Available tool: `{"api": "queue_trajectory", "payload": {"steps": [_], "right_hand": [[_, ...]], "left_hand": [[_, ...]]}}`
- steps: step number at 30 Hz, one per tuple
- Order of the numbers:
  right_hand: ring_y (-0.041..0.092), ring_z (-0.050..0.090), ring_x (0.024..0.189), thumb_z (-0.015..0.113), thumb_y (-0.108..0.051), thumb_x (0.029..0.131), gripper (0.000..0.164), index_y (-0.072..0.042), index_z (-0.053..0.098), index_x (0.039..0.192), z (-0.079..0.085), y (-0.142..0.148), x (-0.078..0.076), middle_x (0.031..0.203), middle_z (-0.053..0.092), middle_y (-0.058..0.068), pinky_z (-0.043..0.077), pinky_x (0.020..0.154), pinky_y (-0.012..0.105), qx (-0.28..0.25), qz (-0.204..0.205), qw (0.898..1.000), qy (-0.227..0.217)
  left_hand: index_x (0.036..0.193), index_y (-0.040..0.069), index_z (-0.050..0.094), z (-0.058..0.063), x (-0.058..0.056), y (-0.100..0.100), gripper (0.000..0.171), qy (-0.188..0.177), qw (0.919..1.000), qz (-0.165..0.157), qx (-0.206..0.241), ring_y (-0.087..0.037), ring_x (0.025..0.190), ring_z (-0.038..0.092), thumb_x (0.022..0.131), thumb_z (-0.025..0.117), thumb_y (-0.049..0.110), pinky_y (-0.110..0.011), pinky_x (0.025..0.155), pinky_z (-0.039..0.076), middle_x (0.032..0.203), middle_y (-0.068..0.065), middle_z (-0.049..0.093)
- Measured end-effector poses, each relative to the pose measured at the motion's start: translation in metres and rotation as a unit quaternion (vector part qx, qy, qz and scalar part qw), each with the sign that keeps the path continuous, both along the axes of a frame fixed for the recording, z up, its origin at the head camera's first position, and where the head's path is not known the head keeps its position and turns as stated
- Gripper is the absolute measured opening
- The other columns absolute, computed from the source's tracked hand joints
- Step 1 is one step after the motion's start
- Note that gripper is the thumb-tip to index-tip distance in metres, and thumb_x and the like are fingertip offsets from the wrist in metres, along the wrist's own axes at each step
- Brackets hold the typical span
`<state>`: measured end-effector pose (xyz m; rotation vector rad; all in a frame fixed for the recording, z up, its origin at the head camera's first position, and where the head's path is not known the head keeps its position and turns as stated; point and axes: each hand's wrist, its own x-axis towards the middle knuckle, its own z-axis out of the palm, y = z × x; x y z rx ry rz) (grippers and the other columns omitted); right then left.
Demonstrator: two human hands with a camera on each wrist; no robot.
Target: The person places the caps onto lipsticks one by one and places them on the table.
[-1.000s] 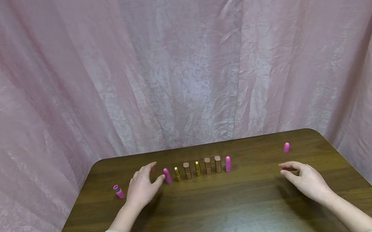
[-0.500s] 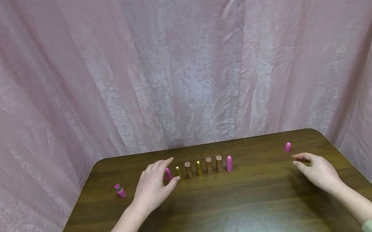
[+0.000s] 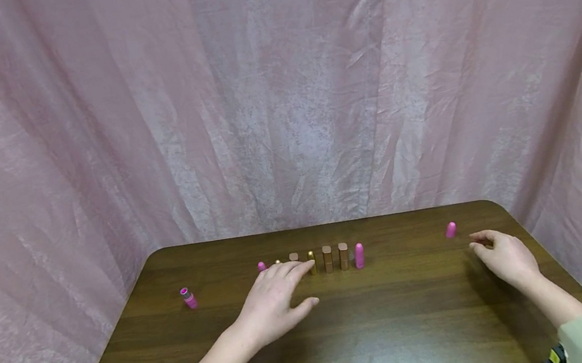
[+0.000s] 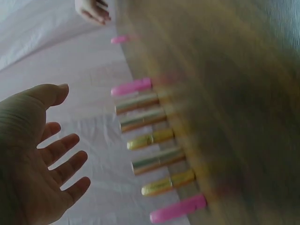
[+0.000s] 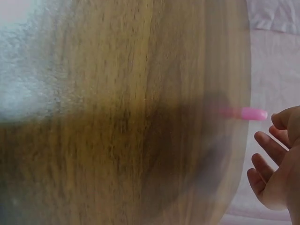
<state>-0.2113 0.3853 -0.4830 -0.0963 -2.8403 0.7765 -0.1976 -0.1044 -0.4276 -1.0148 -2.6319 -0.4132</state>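
In the head view my left hand (image 3: 272, 305) hovers in front of a row of upright lipsticks, fingers spread and holding nothing. It hides the lower parts of the pink, gold and rose-gold tubes at the row's left end. Past its fingertips stand a gold lipstick (image 3: 312, 262), two square rose-gold lipsticks (image 3: 328, 259) and a pink lipstick (image 3: 359, 256). The left wrist view shows the whole row, with a pink tube (image 4: 178, 209) nearest. My right hand (image 3: 507, 257), fingers loosely bent and holding nothing, is beside a small pink cap (image 3: 451, 230) standing at the right.
An uncapped pink lipstick base (image 3: 188, 298) with a silvery collar stands alone on the left of the wooden table (image 3: 397, 331). Pink curtains (image 3: 276, 94) hang behind the table's rounded far edge.
My left hand has moved right along the row and a little nearer to me, its fingers spreading wider. My right hand has drifted right, past the pink cap. The lipsticks stay where they were.
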Motion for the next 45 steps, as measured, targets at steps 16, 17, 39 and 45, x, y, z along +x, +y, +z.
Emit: {"api": "queue_trajectory", "payload": {"steps": [16, 17, 39, 45], "right_hand": [[0.052, 0.057, 0.115, 0.054, -0.030, 0.101, 0.050, 0.006, 0.056, 0.136, -0.011, 0.001, -0.037, 0.129, 0.062, 0.028, 0.047, 0.082, 0.058, -0.021, -0.040, 0.998, -0.052], [0.051, 0.057, 0.115, 0.055, -0.030, 0.101, 0.051, 0.007, 0.056, 0.136, -0.012, 0.001, -0.040, 0.129, 0.062, 0.028, 0.047, 0.083, 0.058, -0.021, -0.040, 0.998, -0.052], [0.055, 0.054, 0.114, 0.058, -0.033, 0.098, 0.050, 0.004, 0.060, 0.131, -0.021, -0.010, -0.072, 0.130, 0.061, 0.028, 0.046, 0.085, 0.059, -0.020, -0.057, 0.996, -0.061], [0.052, 0.057, 0.112, 0.060, -0.033, 0.098, 0.044, 0.000, 0.064, 0.126, -0.021, -0.012, -0.073, 0.127, 0.063, 0.026, 0.046, 0.082, 0.057, -0.032, -0.066, 0.996, -0.055]], "left_hand": [[0.149, 0.018, 0.052, -0.032, 0.026, 0.058, 0.068, 0.051, 0.9880, -0.116, -0.088, -0.018, 0.127, 0.054, 0.092, 0.072, 0.049, -0.043, 0.110, 0.041, 0.140, 0.002, 0.058], [0.149, 0.018, 0.053, -0.035, 0.027, 0.061, 0.068, 0.051, 0.9869, -0.121, -0.094, -0.018, 0.128, 0.054, 0.092, 0.072, 0.049, -0.043, 0.110, 0.041, 0.140, 0.002, 0.058], [0.150, 0.024, 0.052, -0.057, 0.048, 0.092, 0.064, 0.023, 0.9816, -0.142, -0.126, -0.010, 0.133, 0.050, 0.095, 0.065, 0.055, -0.038, 0.112, 0.039, 0.143, 0.008, 0.056], [0.149, 0.023, 0.052, -0.057, 0.047, 0.089, 0.064, 0.028, 0.9821, -0.141, -0.121, -0.011, 0.132, 0.050, 0.095, 0.065, 0.055, -0.036, 0.111, 0.040, 0.143, 0.007, 0.056]]}}
